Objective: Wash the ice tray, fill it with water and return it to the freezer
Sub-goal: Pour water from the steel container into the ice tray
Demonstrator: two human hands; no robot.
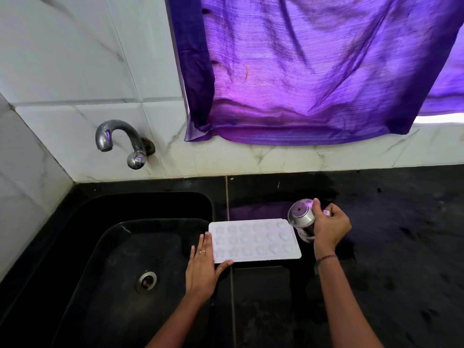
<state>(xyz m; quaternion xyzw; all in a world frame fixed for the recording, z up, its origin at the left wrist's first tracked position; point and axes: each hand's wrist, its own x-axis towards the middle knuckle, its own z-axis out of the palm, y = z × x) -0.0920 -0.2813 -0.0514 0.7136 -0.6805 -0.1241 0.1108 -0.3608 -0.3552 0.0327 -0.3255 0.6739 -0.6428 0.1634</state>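
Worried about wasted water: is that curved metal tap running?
Off, apparently: no water stream falls from the curved metal tap into the black sink.

Dim scene; violet daylight is filtered thru curtain [313, 71], glare is thrown on steel cup [301, 218]; edges are bowed.

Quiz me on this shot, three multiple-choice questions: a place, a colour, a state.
1. The ice tray lies: A on the counter beside the sink; B in the sink; C under the tap.
2. The curtain is: A green; B yellow; C purple.
3. The steel cup is: A upright; B tilted in the right hand; C upside down in the sink.
1 A, it lies flat right of the basin. 2 C, purple cloth hangs above. 3 B, fingers grip it over the tray's end.
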